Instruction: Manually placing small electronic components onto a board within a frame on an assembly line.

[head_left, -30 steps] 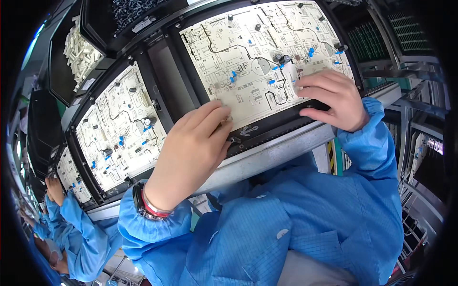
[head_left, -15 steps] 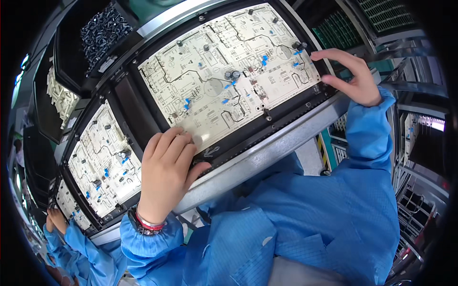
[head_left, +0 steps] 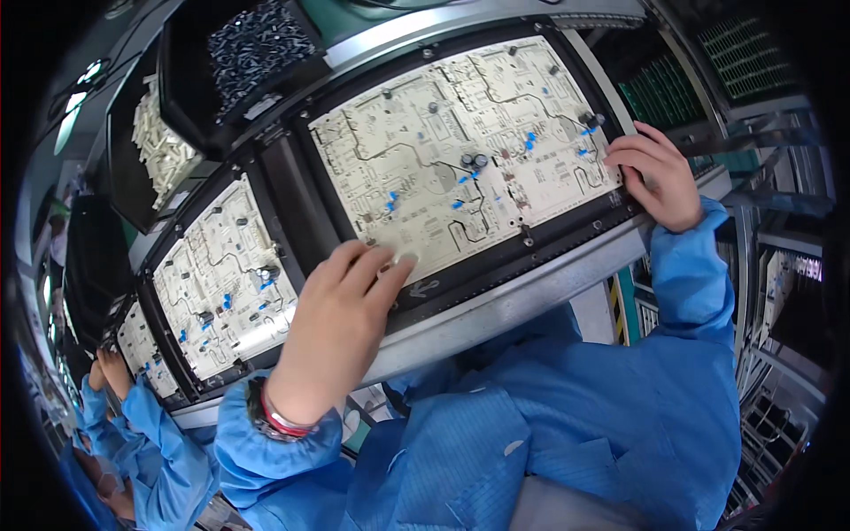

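Observation:
A pale circuit board (head_left: 416, 173) with blue and black components sits in a black carrier frame (head_left: 496, 257). At the board's near left corner is my left hand (head_left: 336, 314), fingers bent and apart, fingertips slightly blurred; nothing shows in it. My right hand (head_left: 662, 181) is at the board's right edge, its fingers curved apart with the tips touching the corner area. Whether it presses on the board or the carrier, I cannot tell. Black round capacitors (head_left: 475, 161) stand near the board's middle.
A metal rail (head_left: 531, 288) runs along the near side. Black bins hold dark small parts (head_left: 261, 53) and white pieces (head_left: 159, 146). Leftward sits another populated board (head_left: 221, 283), with a co-worker's hands (head_left: 111, 372) beyond. Racks (head_left: 770, 372) stand at right.
The view has shifted, so the board appears farther right. My left hand has lifted its fingers slightly at the corner. My right hand's fingers have drawn closer together at the board's edge.

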{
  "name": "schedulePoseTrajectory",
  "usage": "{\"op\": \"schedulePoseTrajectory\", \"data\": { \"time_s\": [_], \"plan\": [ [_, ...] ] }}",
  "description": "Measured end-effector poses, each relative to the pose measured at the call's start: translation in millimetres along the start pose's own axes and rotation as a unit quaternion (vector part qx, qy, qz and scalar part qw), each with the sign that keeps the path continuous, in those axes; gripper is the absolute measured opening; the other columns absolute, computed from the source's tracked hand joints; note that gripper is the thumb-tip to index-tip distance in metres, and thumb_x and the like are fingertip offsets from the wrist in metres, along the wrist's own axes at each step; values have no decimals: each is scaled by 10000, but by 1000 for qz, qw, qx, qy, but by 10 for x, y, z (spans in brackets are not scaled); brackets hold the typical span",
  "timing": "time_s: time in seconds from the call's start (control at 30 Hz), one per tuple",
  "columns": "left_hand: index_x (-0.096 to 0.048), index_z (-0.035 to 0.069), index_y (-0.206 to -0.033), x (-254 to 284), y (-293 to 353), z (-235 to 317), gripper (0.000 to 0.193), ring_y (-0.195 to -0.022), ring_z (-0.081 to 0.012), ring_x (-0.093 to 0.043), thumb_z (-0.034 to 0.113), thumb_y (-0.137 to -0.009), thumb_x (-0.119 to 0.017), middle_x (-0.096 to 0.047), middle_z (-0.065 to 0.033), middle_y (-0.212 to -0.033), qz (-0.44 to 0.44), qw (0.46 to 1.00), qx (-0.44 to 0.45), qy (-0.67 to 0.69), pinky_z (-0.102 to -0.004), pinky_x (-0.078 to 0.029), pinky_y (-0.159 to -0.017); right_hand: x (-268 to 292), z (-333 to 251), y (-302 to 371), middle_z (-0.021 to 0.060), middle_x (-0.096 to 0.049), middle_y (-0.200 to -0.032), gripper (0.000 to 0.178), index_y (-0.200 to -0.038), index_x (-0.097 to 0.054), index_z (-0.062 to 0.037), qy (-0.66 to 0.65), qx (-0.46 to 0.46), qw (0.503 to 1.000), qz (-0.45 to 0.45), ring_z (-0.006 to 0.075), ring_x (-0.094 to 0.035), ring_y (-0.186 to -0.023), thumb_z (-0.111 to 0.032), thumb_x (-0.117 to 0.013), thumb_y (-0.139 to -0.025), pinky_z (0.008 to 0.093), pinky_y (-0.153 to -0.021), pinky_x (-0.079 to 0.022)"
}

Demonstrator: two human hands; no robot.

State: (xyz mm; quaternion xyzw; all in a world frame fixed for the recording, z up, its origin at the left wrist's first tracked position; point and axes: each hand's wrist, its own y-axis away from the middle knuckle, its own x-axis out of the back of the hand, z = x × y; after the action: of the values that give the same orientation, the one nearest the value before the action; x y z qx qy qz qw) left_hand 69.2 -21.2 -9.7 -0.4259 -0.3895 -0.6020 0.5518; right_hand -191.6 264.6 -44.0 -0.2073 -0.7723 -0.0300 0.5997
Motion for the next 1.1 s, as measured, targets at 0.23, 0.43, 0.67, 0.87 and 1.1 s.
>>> {"op": "schedulePoseTrajectory", "data": {
  "time_s": [0.23, 0.43, 0.67, 0.87, 1.1],
  "plan": [
    [-530, -31, -1119, 2, -553, -803, 401, -1101, -346, -498, -66, -720, -503, -513, -212, -1181, 158, 982, 3, -103, -369, -454, -894, 61, -460, -997, 119, -604, -1026, 234, -1069, -592, 11, -157, 41, 984, 78, 233, -583, -911, -22, -537, -844, 323, -848, -446],
    [-527, -37, -1117, -280, -790, -1095, 359, -1100, -315, -524, 20, -763, -503, -523, -225, -1180, 170, 950, 15, -262, -345, -484, -851, -758, -257, -1694, 87, -534, -977, 279, -1116, -561, -13, 21, 20, 992, 126, 201, -572, -805, -44, -578, -840, 294, -732, -468],
    [-585, 25, -1018, -212, -748, -1065, 285, -980, -322, -558, -12, -744, -517, -551, -191, -1044, 203, 975, 30, -91, -352, -504, -754, -957, -284, -1803, 69, -541, -789, 144, -867, -575, 14, -153, -70, 976, 139, 137, -541, -678, -89, -650, -799, 261, -595, -434],
    [-637, 42, -884, -129, -757, -1140, 185, -768, -320, -585, -14, -746, -528, -550, -123, -879, 184, 981, 53, 10, -373, -485, -674, -971, -423, -1787, 75, -582, -691, 152, -822, -583, 2, -197, -121, 961, 154, 127, -538, -636, -124, -662, -793, 262, -577, -432],
    [-655, 54, -939, -55, -681, -1152, 194, -854, -301, -589, 36, -779, -545, -569, -116, -914, 176, 980, -37, -89, -356, -484, -732, -323, 506, -1427, 120, -623, -892, 231, -984, -641, -18, 65, -143, 971, 182, 253, -608, -789, -85, -656, -764, 318, -732, -492]
  ]
}}
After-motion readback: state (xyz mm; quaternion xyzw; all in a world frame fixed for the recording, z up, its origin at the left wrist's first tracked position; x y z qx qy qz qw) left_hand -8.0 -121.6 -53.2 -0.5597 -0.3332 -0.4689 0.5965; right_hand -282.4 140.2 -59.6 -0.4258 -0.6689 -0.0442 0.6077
